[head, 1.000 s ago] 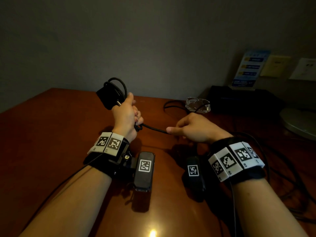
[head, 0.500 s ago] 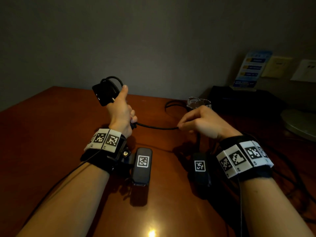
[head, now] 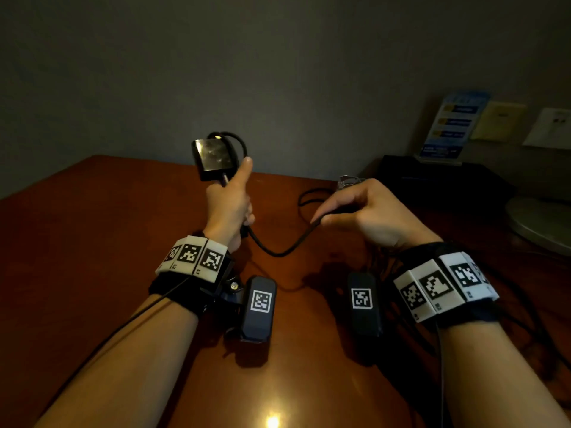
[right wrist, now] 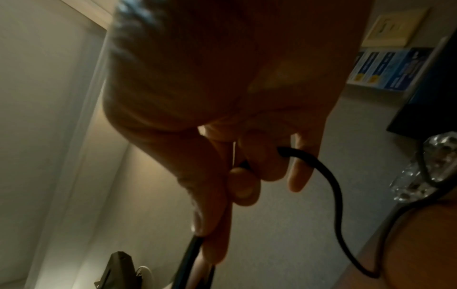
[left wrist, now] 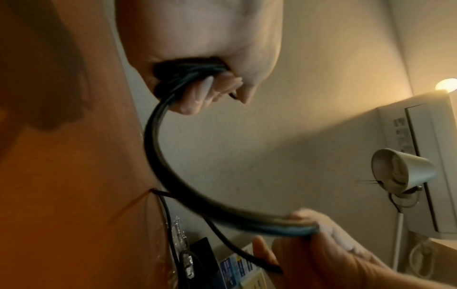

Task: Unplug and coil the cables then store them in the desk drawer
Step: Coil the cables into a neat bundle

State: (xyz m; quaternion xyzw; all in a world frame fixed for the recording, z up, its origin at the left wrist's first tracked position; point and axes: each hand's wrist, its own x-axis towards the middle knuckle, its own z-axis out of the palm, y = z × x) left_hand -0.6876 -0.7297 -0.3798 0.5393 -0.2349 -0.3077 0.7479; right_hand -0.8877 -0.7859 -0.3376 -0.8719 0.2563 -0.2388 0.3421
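A black power adapter (head: 213, 159) with cable loops (head: 239, 142) behind it stands up out of my left hand (head: 230, 208), raised above the brown desk (head: 92, 242). In the left wrist view the fingers (left wrist: 197, 93) are curled round the gathered strands. From that fist the black cable (head: 278, 253) sags in a shallow arc to my right hand (head: 327, 216). The right thumb and fingers pinch the cable (right wrist: 331, 185), which runs on past them down to the desk. No drawer is in view.
A glass ashtray (head: 349, 181) sits just behind the right hand, with a cable loop (head: 304, 196) on the desk beside it. At the back right are a black box (head: 432, 177), a blue card (head: 448, 125) and a lamp base (head: 543, 223). More cables (head: 540, 319) lie at the right.
My left hand has risen and turned the adapter so its flat face shows. The right hand has moved right along the cable, and the stretch between the hands now sags.
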